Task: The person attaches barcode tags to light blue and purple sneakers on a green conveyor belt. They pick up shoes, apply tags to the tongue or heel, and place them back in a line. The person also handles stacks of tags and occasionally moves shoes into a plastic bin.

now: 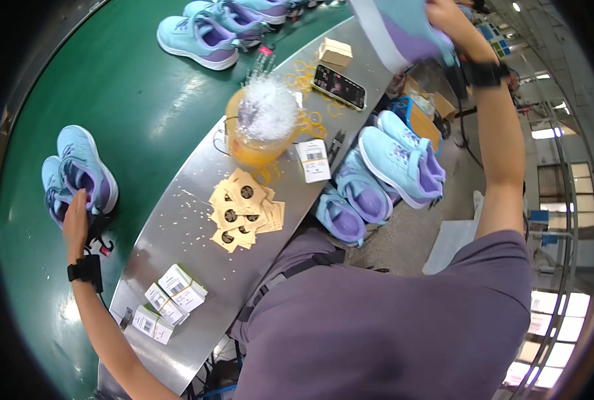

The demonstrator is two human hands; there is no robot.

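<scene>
A pair of light-blue sneakers with purple lining (87, 160) rests on the green surface at the left. My left hand (76, 217) is closed at the heel end of this pair, with its fingers at the shoe opening. A black hanger-like hook with a small red tag (104, 249) lies beside that hand. At the upper right, my right hand (452, 25) is raised and grips another blue and purple sneaker (404, 33), smeared by motion and cut off by the frame's upper edge. Black bands circle both wrists.
A metal table (184, 233) bears yellow card tags (247, 210), bundled white labels (170, 297), a label stack (314, 160), a phone (339, 87) and a plastic-topped yellow tub (260, 127). More sneakers stand at the far end (197, 40) and right of the table (404, 160).
</scene>
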